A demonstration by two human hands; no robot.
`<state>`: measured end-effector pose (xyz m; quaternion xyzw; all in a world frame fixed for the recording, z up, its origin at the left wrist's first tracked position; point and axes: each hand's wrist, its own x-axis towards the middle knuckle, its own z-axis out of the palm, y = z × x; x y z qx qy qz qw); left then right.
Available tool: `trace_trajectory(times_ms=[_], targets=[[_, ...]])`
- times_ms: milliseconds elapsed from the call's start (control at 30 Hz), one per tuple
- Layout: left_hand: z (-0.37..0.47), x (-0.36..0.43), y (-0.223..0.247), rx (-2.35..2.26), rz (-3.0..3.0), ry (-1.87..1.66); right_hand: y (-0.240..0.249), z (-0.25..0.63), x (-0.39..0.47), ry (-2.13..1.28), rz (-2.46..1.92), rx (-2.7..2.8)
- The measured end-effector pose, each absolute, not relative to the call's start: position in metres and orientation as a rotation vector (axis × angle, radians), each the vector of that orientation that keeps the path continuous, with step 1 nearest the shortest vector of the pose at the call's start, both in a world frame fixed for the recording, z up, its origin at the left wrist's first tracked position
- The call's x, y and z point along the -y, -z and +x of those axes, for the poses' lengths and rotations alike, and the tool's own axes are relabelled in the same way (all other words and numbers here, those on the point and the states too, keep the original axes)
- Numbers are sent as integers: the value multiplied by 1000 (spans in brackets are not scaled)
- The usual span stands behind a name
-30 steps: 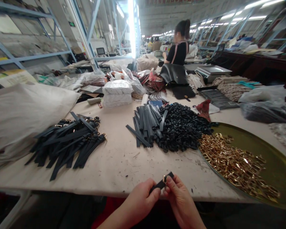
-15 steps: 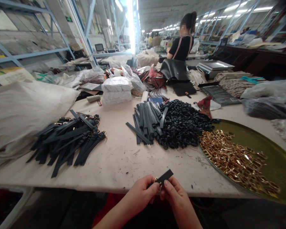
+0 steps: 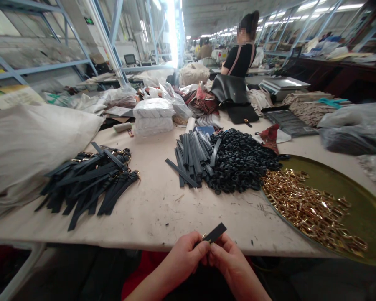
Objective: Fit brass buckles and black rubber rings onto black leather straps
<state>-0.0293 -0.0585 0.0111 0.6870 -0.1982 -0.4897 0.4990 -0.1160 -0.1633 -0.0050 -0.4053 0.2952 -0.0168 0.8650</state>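
While both hands [image 3: 207, 255] pinch a black strap [image 3: 215, 232], gold buckles [image 3: 307, 207] heaped in the round brass tray [image 3: 360, 200].

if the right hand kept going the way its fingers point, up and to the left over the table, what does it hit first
Probably the left hand, already touching the right hand around the black strap. Past it, bare table, then perhaps the finished strap pile; depth is unclear.
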Motion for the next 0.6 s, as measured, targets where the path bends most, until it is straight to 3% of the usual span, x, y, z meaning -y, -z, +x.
trace_trajectory(times_ms=[300, 600], targets=[[-29, 61, -9, 435, 1639, 1165, 0, -118, 162, 48, -812, -582], [-35, 61, -12, 455, 1795, 1114, 23, -130, 166, 290, -1573, -653]])
